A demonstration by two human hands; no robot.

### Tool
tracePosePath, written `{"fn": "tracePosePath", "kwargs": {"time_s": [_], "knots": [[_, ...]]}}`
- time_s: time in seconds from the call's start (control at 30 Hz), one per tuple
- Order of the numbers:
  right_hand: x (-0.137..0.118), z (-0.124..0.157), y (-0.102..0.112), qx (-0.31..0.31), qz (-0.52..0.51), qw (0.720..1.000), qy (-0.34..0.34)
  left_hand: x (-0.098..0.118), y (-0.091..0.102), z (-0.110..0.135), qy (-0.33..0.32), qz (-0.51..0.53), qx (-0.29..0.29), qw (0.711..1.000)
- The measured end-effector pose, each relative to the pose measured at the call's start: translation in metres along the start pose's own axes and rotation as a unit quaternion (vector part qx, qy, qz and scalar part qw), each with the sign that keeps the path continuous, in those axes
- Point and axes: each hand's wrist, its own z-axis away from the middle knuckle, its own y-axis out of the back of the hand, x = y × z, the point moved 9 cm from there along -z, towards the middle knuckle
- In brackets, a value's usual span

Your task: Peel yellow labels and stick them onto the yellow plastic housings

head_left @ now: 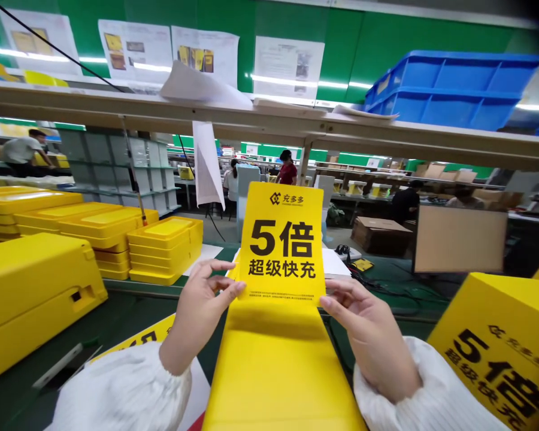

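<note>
Mid-dial, above the yellow case [282,377] at six o'clock, we pinch the printed sheet [281,239] by its lower side edges, left hand [209,308] at eight, right hand [366,329] at four, thumbs nearly closed on fingers. It looks light, bendable; edge holds suit it.

1. The fine print along the foot of the yellow label [282,244] is too small to read.
2. The yellow casing [281,371] below it runs off the bottom edge; the label hides its far end.
3. A printed yellow sheet [167,326] lies mostly covered by the left sleeve [126,389].
4. The printed box [489,317] is cut off at the right.
5. Wording on the wall notices [288,67] is illegible.
6. Blackness swallows the upper right corner.
</note>
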Motion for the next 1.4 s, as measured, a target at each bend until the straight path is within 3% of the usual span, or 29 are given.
{"fn": "tracePosePath", "kwargs": {"time_s": [0.27,0.4,0.47,0.53,0.63,0.77,0.9,1.03,1.23,1.4], "knots": [[0.028,0.002,0.001,-0.002,-0.024,0.997,-0.077,-0.018,-0.003,0.008,0.077,-0.008,-0.034,0.996],[0.015,0.006,0.008,0.0,0.054,0.999,-0.008,-0.017,-0.01,0.015,0.099,0.037,-0.052,0.993],[0.003,0.009,0.012,0.016,0.115,0.992,0.048,-0.014,-0.01,0.015,0.08,0.037,-0.047,0.995],[0.0,0.011,0.014,0.023,0.128,0.99,0.06,-0.007,-0.007,0.014,0.035,0.016,-0.027,0.999],[0.01,0.01,0.012,0.015,0.065,0.998,-0.006,0.0,-0.003,0.014,0.002,-0.028,-0.012,1.0],[0.02,0.011,0.005,0.002,-0.003,0.994,-0.111,-0.015,-0.008,0.016,0.079,-0.007,-0.056,0.995],[0.029,0.016,-0.001,-0.02,-0.009,0.983,-0.181,-0.026,-0.013,0.023,0.147,0.025,-0.093,0.985],[0.04,0.019,0.004,-0.018,0.039,0.98,-0.192,-0.027,-0.01,0.029,0.16,-0.007,-0.087,0.983],[0.057,0.026,0.011,-0.069,0.126,0.972,-0.185,-0.043,-0.014,0.043,0.206,0.002,-0.12,0.971],[0.07,0.032,0.017,-0.08,0.106,0.97,-0.203,-0.053,-0.017,0.051,0.25,0.022,-0.115,0.961]]}}
